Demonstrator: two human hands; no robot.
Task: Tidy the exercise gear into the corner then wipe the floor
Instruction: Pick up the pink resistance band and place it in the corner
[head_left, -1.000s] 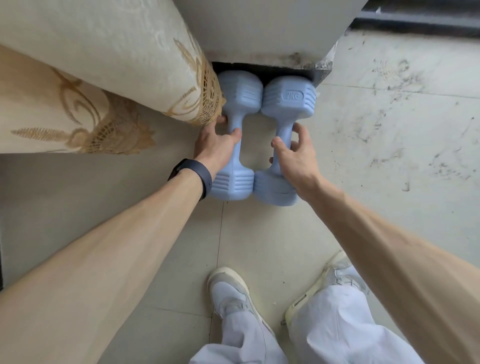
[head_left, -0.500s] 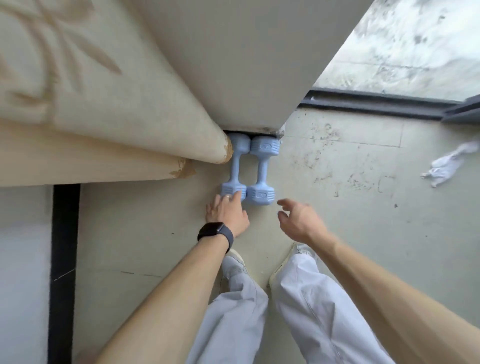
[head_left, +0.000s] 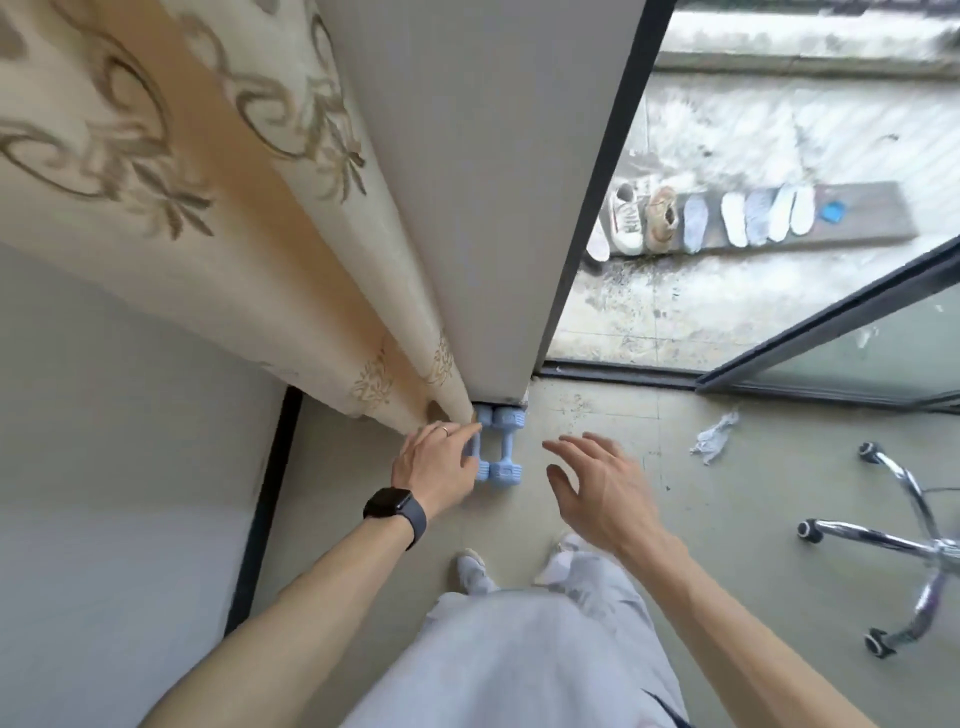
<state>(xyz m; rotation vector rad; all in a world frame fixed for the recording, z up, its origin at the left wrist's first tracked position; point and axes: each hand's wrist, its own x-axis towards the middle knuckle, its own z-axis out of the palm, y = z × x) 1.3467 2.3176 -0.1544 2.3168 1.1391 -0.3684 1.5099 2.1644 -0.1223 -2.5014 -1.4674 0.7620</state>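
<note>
Two light blue dumbbells lie side by side on the floor at the foot of a grey wall pillar: the right dumbbell (head_left: 506, 451) shows fully, the left dumbbell (head_left: 481, 470) is partly hidden behind my left hand (head_left: 435, 466). That hand, with a black watch on its wrist, hovers in front of the left dumbbell with fingers apart and holds nothing. My right hand (head_left: 597, 480) is spread open in the air to the right of the dumbbells, apart from them. A crumpled white cloth (head_left: 714, 438) lies on the floor further right.
A patterned beige curtain (head_left: 218, 218) hangs down to the left of the dumbbells. A chrome chair base with castors (head_left: 904, 545) stands at the right. A sliding glass door frame (head_left: 826, 322) opens to a balcony with several shoes (head_left: 701, 221). My feet (head_left: 519, 569) are below the dumbbells.
Both hands let go of the dumbbell handles and drew back. The view rose away from the floor, so the dumbbells look much smaller and the cloth, chair base and balcony came into sight.
</note>
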